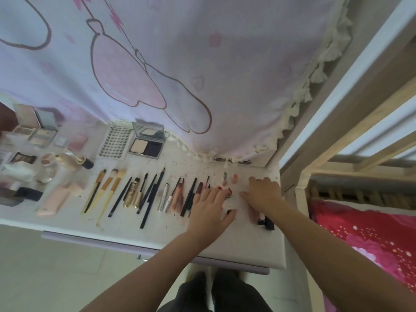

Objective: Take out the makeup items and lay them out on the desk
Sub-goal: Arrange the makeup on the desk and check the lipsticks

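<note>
Makeup items are mostly out and laid in rows on the white desk (247, 248). Front row, left to right: pink tube (55, 202), three gold-handled brushes (105, 188), black pencils and liners (148, 197), gold mascara (132, 194), silver tube (162, 197), then darker lip pencils (186, 197) running up to the hands. Back row: open powder compact (146, 145), lash tray (116, 141), more open palettes (36, 131) far left, a gold-capped bottle (72, 162), and some blurred jars and bits I can't name.

Left hand (209, 210) lies flat, fingers spread and straight, tips on or just beside small red-topped items (225, 190); whether it touches or only hovers, can't tell. No closed grip on anything. Right hand (263, 192) also palm-down with fingers slightly bent, just beside two small upright lip tubes (229, 179); it appears to hold nothing. A dark capped item (265, 221) lies partly under the right forearm near the desk edge.

Judgement: task looks near done. Nearly the whole desk width is filled with sorted items, and both hands seem to be tidying the last few at the right end. No makeup bag or pouch is in view, so can't confirm it's emptied. Left to do: probably straighten the right-end lipsticks and the dark item by the edge.

Behind: pink cartoon curtain (180, 64); red bedding (360, 233) to the right.
</note>
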Motion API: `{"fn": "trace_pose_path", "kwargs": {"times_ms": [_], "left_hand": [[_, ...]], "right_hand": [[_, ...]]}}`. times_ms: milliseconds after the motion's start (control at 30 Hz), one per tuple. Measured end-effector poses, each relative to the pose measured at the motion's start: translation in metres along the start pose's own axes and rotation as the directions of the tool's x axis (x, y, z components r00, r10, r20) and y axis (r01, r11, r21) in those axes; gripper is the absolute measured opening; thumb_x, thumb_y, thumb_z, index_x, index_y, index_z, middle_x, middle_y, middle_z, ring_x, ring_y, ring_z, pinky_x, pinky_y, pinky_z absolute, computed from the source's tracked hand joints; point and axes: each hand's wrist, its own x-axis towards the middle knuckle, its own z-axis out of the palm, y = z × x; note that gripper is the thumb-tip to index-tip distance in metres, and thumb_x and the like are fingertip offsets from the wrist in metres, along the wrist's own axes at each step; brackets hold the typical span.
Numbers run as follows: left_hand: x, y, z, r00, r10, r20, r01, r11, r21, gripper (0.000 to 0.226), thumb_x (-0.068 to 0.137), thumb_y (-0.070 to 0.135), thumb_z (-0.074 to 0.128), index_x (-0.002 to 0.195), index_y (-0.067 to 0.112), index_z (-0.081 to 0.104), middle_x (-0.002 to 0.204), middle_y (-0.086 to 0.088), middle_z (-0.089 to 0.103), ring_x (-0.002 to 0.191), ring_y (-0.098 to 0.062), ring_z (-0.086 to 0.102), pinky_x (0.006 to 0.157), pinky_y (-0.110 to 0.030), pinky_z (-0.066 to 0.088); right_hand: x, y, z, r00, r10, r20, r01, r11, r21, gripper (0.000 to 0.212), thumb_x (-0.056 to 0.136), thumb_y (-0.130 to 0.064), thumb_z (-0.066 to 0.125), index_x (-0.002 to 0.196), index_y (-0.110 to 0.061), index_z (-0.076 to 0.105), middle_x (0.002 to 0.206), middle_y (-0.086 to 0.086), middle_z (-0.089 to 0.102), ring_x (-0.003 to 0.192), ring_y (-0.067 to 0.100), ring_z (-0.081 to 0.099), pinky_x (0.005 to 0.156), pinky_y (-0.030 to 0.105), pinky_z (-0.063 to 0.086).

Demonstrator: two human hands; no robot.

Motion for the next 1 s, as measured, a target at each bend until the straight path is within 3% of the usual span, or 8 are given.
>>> {"fn": "trace_pose_path", "kwargs": {"times_ms": [200,267,333,400,533,667,867,1000], "left_hand": [[0.024,0.020,0.006,1.000,0.024,-0.003,-0.024,0.998,0.056,0.026,0.072,0.034,0.076,0.090,0.017,0.068,0.086,0.003,0.067,0.081,-0.022,0.063,0.071,-0.031,0.049],[0.028,0.024,0.008,0.999,0.037,-0.002,-0.037,0.997,0.075,0.022,0.078,0.037,0.067,0.085,0.017,0.069,0.086,0.002,0.069,0.080,-0.022,0.064,0.072,-0.031,0.050],[0.032,0.030,0.006,1.000,0.026,0.014,-0.027,0.997,0.074,0.033,0.084,0.044,0.053,0.083,0.017,0.071,0.088,-0.001,0.071,0.080,-0.022,0.066,0.072,-0.031,0.051],[0.038,0.033,0.007,0.999,0.014,0.045,-0.018,0.995,0.098,0.031,0.084,0.043,0.060,0.087,0.015,0.072,0.090,-0.002,0.072,0.083,-0.023,0.066,0.072,-0.032,0.051],[0.049,0.040,0.005,0.974,-0.028,0.226,0.006,0.996,0.094,0.041,0.091,0.051,0.048,0.111,0.018,0.061,0.110,-0.001,0.064,0.107,-0.024,0.054,0.087,-0.035,0.037],[0.052,0.043,0.000,0.970,0.023,0.243,-0.049,0.994,0.102,0.043,0.093,0.056,0.035,0.109,0.022,0.056,0.104,0.004,0.063,0.103,-0.020,0.052,0.085,-0.033,0.030],[0.045,0.043,-0.017,0.928,0.106,0.357,-0.088,0.994,-0.067,0.034,0.097,0.048,0.032,0.105,0.020,0.051,0.101,-0.003,0.061,0.094,-0.022,0.054,0.087,-0.038,0.040],[0.045,0.036,-0.037,0.875,0.167,0.454,0.016,0.927,-0.374,0.025,0.097,0.043,0.041,0.085,0.022,0.048,0.071,0.005,0.051,0.067,-0.014,0.048,0.061,-0.028,0.035]], "right_hand": [[0.007,0.002,0.008,1.000,-0.024,0.002,0.024,0.999,0.042,0.034,0.094,-0.043,0.041,0.111,-0.013,0.048,0.104,0.007,0.062,0.095,0.025,0.056,0.073,0.034,0.034],[0.005,0.007,-0.005,0.998,-0.022,0.056,0.009,0.976,0.217,0.034,0.096,-0.039,0.043,0.105,-0.009,0.055,0.101,0.010,0.063,0.092,0.026,0.059,0.072,0.032,0.039],[0.000,0.016,-0.023,0.997,-0.022,0.068,-0.009,0.905,0.424,0.034,0.095,-0.036,0.048,0.092,-0.004,0.061,0.090,0.012,0.063,0.082,0.024,0.059,0.068,0.029,0.040],[-0.009,0.025,-0.039,1.000,-0.015,-0.002,0.013,0.821,0.570,0.034,0.095,-0.036,0.050,0.084,-0.006,0.062,0.079,0.006,0.059,0.073,0.018,0.054,0.061,0.023,0.038],[-0.032,0.040,-0.060,0.994,0.045,-0.098,0.033,0.736,0.677,0.036,0.095,-0.043,0.046,0.085,-0.013,0.063,0.071,-0.003,0.058,0.061,0.008,0.053,0.051,0.017,0.035],[-0.054,0.045,-0.065,0.999,0.033,-0.033,0.000,0.702,0.712,0.041,0.094,-0.052,0.042,0.074,-0.019,0.056,0.060,-0.006,0.058,0.052,0.006,0.052,0.052,0.019,0.037],[-0.077,0.041,-0.058,0.998,-0.035,-0.042,0.055,0.631,0.773,0.037,0.095,-0.047,0.042,0.077,-0.018,0.055,0.056,-0.008,0.053,0.047,0.005,0.046,0.050,0.020,0.038],[-0.089,0.037,-0.047,0.993,-0.083,-0.081,0.110,0.459,0.882,0.029,0.098,-0.037,0.043,0.080,-0.017,0.055,0.053,-0.010,0.050,0.046,0.006,0.042,0.046,0.021,0.037]]}}
